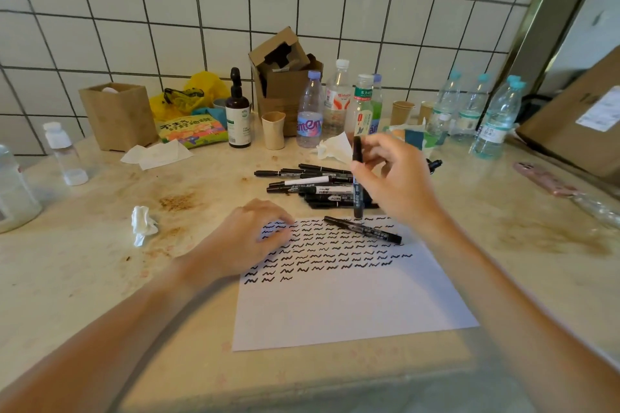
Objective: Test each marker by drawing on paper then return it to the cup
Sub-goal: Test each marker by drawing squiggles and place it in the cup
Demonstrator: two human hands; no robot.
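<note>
Beige stone makes up the stained counter (100, 278), which runs back to a white tiled wall (167, 10). Near the middle lies a white sheet of paper (342, 305), its far half covered in rows of short black squiggles.

Along the far edge stand a torn cardboard box (285, 77), a brown paper container (117, 114) to the left, a cluster of plastic water bottles (335, 104) and a dark dropper bottle (238, 114). A tan paper cup (273, 129) stands upright just left of the bottles, well apart from the markers.

The left hand (248, 238) rests palm down on the paper's far left corner, its fingers loosely bent and pressing the sheet, gripping nothing. The right hand (392, 178) is raised above the paper's far edge, its fingers and thumb pinching a black marker (358, 178) held nearly upright, lower end just over the sheet.

Beyond the paper, a pile of black markers (312, 184) lies flat on the counter. One loose marker (364, 229) lies slantwise on the paper among the squiggles. A crumpled tissue (142, 225) sits left of the sheet, and a pink phone (543, 178) lies far right.
</note>
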